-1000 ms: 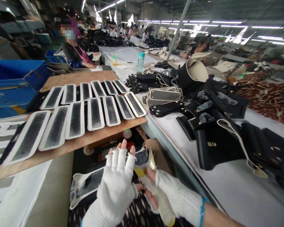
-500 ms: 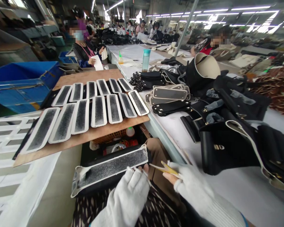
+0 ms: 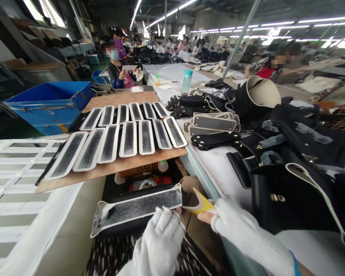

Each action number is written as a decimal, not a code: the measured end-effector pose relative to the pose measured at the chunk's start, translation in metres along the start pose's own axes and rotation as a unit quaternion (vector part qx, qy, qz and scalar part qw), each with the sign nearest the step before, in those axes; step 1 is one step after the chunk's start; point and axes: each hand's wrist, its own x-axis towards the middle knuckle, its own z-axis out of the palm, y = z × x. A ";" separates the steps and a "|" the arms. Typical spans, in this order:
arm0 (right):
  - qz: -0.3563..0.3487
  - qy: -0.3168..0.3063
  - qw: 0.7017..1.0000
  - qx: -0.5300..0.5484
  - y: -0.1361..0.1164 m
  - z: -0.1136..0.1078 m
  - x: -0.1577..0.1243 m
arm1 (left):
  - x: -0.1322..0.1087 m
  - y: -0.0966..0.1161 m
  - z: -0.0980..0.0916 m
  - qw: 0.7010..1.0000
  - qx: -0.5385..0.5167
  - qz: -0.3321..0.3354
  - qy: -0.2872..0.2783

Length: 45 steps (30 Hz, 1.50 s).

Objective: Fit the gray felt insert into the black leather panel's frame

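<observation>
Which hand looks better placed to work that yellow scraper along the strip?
Probably the right hand: it grips the yellow scraper beside the strip, while the left hand steadies it.

A single head-worn view looks forward and down from just above the person's lap, very near the gloved hands at the lower edge; the wide lens faces along the long bench (image 3: 276, 237) into the hall, with a wooden board (image 3: 117, 166) to the left
</observation>
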 end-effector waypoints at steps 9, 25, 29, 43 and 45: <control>-0.161 0.043 0.971 -0.173 -0.020 -0.031 0.067 | 0.024 -0.016 -0.067 0.997 0.028 -0.017 -0.074; -0.268 0.069 0.908 -0.314 -0.083 -0.015 0.134 | 0.063 -0.019 -0.079 0.992 0.068 -0.070 -0.085; -0.268 0.091 0.902 -0.325 -0.082 -0.008 0.136 | 0.063 -0.019 -0.079 0.990 0.069 -0.077 -0.095; -0.254 0.116 0.900 -0.335 -0.077 0.000 0.121 | 0.055 -0.022 -0.069 0.993 0.051 -0.082 -0.071; -0.256 0.110 0.899 -0.336 -0.078 -0.001 0.120 | 0.055 -0.023 -0.068 0.993 0.059 -0.084 -0.055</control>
